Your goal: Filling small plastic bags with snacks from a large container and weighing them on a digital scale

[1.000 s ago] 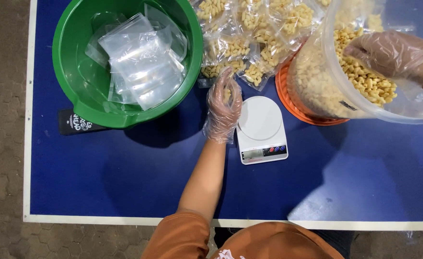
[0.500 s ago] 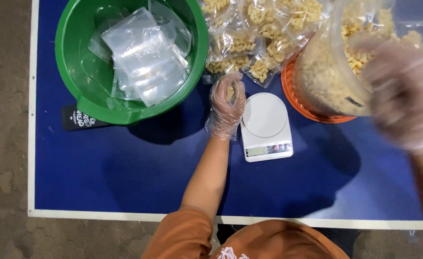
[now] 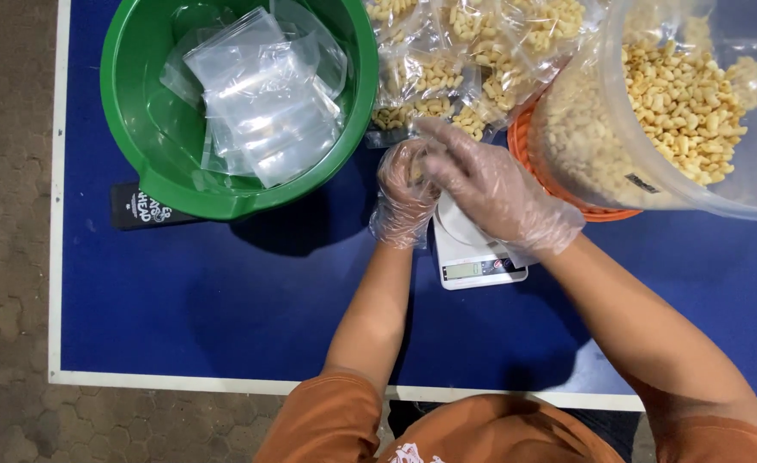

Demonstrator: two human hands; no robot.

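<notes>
Both my hands wear clear plastic gloves. My left hand (image 3: pixel 402 195) is curled around a small clear bag (image 3: pixel 413 168) with pale yellow snack pieces showing in it, just left of the white kitchen scale (image 3: pixel 479 264). My right hand (image 3: pixel 497 194) lies over the scale's round plate, fingers held together and touching the left hand's fingers at the bag. What the right fingers hold is hidden. A large clear tub (image 3: pixel 721 193) of the same puffed snack pieces (image 3: pixel 683 101) stands tilted at the right.
A green basin (image 3: pixel 149 182) holds several empty clear bags (image 3: pixel 262 103) at the upper left. Filled snack packets (image 3: pixel 455 47) lie piled behind the scale. An orange tray (image 3: pixel 521 147) sits under the tub, and a black flat object (image 3: pixel 131 212) under the basin. The blue table (image 3: pixel 224 300) ends at a white front edge.
My right hand left the tub, swung down and left, and now rests over the scale against my left hand. The left hand barely moved.
</notes>
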